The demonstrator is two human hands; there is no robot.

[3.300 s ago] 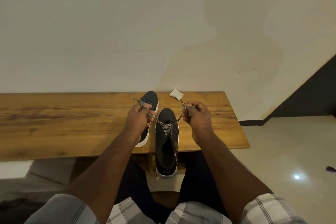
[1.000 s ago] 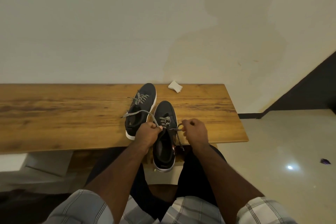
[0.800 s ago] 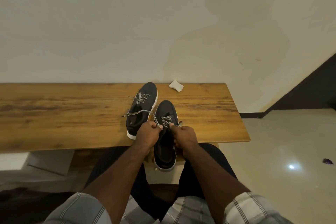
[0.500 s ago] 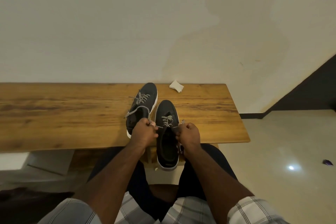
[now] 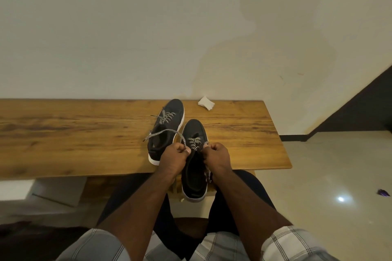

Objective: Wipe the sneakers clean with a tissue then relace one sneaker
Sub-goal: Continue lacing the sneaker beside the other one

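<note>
The near sneaker hangs heel-first off the counter's front edge, and both hands' fingers are curled tight on its speckled lace, the left hand and right hand close together above the tongue. Just beyond, touching its left side, lies the second sneaker, with a crumpled tissue by the wall.

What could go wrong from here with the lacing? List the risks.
1. The near sneaker hangs with its heel past the table edge; a hard pull by the left hand or the right hand on the lace could tip it off.
2. The lace's long free end lies across the far sneaker; tightening may drag over that shoe or snag on it.
</note>
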